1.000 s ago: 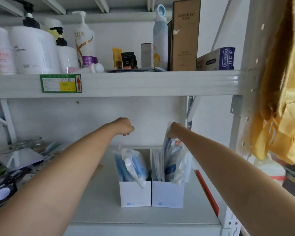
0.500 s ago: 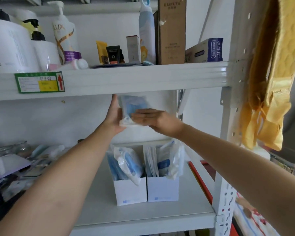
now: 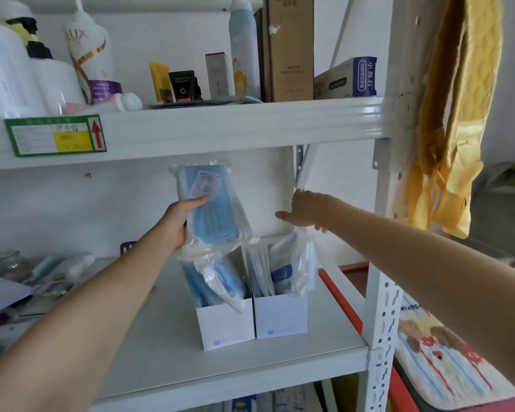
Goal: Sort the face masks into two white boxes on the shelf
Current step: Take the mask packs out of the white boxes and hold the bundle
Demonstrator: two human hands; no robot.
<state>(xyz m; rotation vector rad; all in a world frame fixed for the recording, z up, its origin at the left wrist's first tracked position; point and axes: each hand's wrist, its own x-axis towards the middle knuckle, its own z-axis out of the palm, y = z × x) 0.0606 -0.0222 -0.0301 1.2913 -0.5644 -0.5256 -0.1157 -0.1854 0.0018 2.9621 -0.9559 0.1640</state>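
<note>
The left hand (image 3: 177, 224) clasped a clear pack of blue face masks (image 3: 213, 203) upright, above the left white box (image 3: 225, 325) on the shelf (image 3: 250, 364). The right hand (image 3: 305, 211) hovered with its grip spread, above the right white box (image 3: 281, 316). Both boxes held bagged masks and stood touching.

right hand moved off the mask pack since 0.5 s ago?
Yes. The right hand has let go of the blue mask pack and shifted right, now above the right white box. The left hand alone holds the pack.
</note>
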